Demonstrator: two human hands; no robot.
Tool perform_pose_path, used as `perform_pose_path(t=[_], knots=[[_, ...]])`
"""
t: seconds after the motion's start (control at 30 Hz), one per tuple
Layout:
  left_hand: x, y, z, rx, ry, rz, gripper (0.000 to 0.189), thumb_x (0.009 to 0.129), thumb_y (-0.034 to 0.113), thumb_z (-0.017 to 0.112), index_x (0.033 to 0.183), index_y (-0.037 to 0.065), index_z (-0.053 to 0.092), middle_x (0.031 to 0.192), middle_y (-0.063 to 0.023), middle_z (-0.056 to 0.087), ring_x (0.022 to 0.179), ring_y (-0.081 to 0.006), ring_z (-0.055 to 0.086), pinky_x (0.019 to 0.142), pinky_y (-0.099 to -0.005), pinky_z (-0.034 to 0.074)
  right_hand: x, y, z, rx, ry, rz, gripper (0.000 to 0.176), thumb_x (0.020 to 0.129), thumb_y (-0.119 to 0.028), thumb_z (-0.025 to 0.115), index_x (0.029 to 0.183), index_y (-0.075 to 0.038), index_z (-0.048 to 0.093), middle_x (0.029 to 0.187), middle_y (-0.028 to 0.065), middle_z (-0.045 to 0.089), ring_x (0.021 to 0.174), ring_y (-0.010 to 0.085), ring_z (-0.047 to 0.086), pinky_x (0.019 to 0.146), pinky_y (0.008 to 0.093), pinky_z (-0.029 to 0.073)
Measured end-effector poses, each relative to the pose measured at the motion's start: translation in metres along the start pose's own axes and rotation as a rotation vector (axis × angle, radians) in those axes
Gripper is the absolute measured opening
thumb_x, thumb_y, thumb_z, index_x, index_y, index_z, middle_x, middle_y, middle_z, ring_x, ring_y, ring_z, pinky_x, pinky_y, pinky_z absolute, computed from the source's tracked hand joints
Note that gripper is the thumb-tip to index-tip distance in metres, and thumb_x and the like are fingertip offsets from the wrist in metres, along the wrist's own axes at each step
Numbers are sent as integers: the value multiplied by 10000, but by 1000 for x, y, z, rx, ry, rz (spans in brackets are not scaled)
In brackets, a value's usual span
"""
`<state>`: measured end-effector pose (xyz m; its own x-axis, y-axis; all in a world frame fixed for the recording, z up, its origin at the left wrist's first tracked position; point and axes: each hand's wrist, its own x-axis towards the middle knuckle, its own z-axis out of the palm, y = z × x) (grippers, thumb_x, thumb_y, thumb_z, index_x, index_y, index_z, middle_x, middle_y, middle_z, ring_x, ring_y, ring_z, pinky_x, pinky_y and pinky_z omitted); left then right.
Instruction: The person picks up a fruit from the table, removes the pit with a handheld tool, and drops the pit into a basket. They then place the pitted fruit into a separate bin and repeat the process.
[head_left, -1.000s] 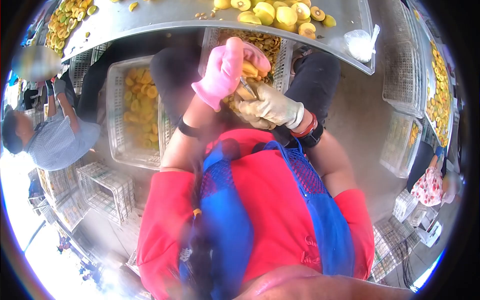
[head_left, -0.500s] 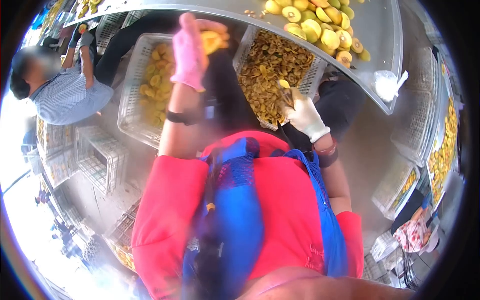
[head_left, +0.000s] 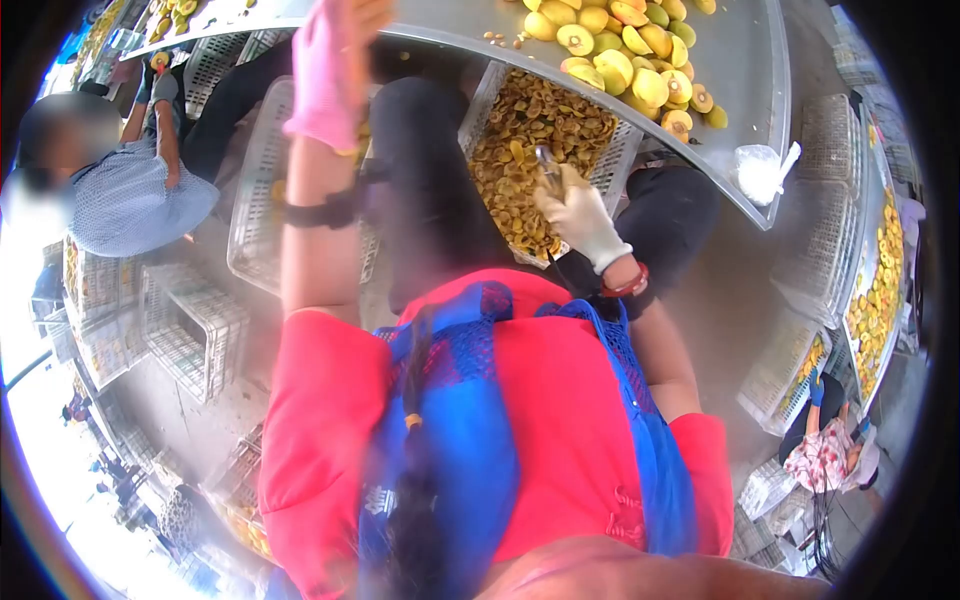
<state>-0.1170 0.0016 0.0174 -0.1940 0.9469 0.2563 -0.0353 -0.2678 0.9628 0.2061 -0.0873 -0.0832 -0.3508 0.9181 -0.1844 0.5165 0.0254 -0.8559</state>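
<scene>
My left hand (head_left: 325,85), in a pink glove, is raised over the left crate (head_left: 253,200), close to the metal table's near edge. Motion smears its fingers, and an orange blur shows beside them. My forearm covers much of that crate and its yellow fruit pieces. On the right, my right hand (head_left: 582,215) wears a whitish glove and is closed round a small metal-tipped hand tool (head_left: 547,168). It hovers over a crate of brownish-yellow fruit scraps (head_left: 525,135) between my knees. Halved and whole yellow fruit (head_left: 640,70) lies heaped on the table.
The metal table (head_left: 745,110) spans the top, with a knotted plastic bag (head_left: 757,172) at its corner. A person (head_left: 140,195) sits at left, handling fruit. Stacked crates (head_left: 825,210) and another person (head_left: 825,455) are at right. An open crate (head_left: 195,325) stands on the left floor.
My left hand has moved up and to the left, towards the table edge, and its fruit is now blurred. My right hand has shifted slightly left; the yellow piece at its tool tip no longer shows.
</scene>
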Motion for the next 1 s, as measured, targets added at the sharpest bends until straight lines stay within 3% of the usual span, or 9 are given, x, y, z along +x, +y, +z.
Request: perform_pose_path(t=[0.03, 0.27, 0.37, 0.53, 0.67, 0.73, 0.8, 0.93, 1.0], knots=[[2, 19, 62, -467, -61, -65, 689, 987, 613, 416, 1208, -13, 603, 1033, -129, 691, 995, -237, 666, 921, -380, 514, 5, -5, 3, 99, -77, 98, 244, 916, -217, 628, 1041, -30, 534, 745, 110, 619, 581, 239, 614, 542, 383, 469], [-34, 121, 282, -2112, -931, -293, 537, 1016, 542, 411, 1127, 46, 583, 962, -37, 527, 837, -172, 488, 749, -292, 429, -12, -43, 4, 977, -711, 162, 232, 922, -198, 635, 1068, -42, 543, 795, 85, 623, 589, 217, 609, 535, 360, 466], [-43, 114, 314, -2206, -963, -640, 495, 1025, 528, 401, 1056, 66, 576, 907, -18, 481, 805, -149, 461, 705, -268, 402, -22, -47, -5, 988, -779, 134, 229, 925, -190, 638, 1080, -48, 547, 817, 75, 626, 593, 207, 606, 532, 350, 465], [-24, 107, 318, -2179, -1082, -499, 446, 1025, 504, 413, 941, 81, 528, 810, 4, 390, 728, -137, 399, 657, -265, 360, -22, -49, 4, 932, -791, -9, 227, 929, -177, 643, 1100, -57, 554, 853, 57, 629, 598, 191, 603, 527, 333, 463], [17, 82, 311, -1890, -948, -285, 394, 1019, 456, 448, 854, 98, 468, 769, 11, 305, 689, -133, 339, 622, -272, 326, -11, -45, 17, 880, -757, -176, 227, 933, -166, 647, 1116, -64, 560, 881, 43, 632, 603, 178, 599, 523, 320, 461], [28, 64, 303, -1491, -457, -362, 484, 1000, 503, 494, 1026, 38, 626, 939, -62, 655, 844, -186, 605, 760, -271, 469, -9, -42, 19, 858, -729, -257, 228, 935, -161, 650, 1123, -67, 562, 896, 36, 633, 605, 171, 598, 521, 313, 460], [53, 26, 288, -1181, -487, -293, 525, 995, 513, 503, 1135, 28, 645, 1063, -117, 699, 946, -219, 657, 839, -314, 510, -5, -31, 17, 810, -655, -287, 229, 937, -155, 652, 1131, -71, 565, 910, 29, 635, 607, 165, 596, 519, 306, 460], [101, -55, 255, -491, -146, -311, 290, 961, 244, 644, 1179, 53, 633, 914, -2, 643, 812, -43, 557, 674, -182, 434, -9, -5, -5, 899, -408, 343, 192, 928, -131, 668, 1035, -90, 513, 681, -34, 482, 485, 35, 423, 417, 211, 319], [121, -99, 234, 546, 28, 80, 489, 882, 309, 669, 1296, 66, 577, 1119, -187, 652, 1050, -253, 633, 866, -351, 509, -10, -6, -28, 826, -297, 401, 146, 936, -168, 645, 960, -87, 525, 653, -28, 492, 465, 50, 433, 403, 220, 324]])
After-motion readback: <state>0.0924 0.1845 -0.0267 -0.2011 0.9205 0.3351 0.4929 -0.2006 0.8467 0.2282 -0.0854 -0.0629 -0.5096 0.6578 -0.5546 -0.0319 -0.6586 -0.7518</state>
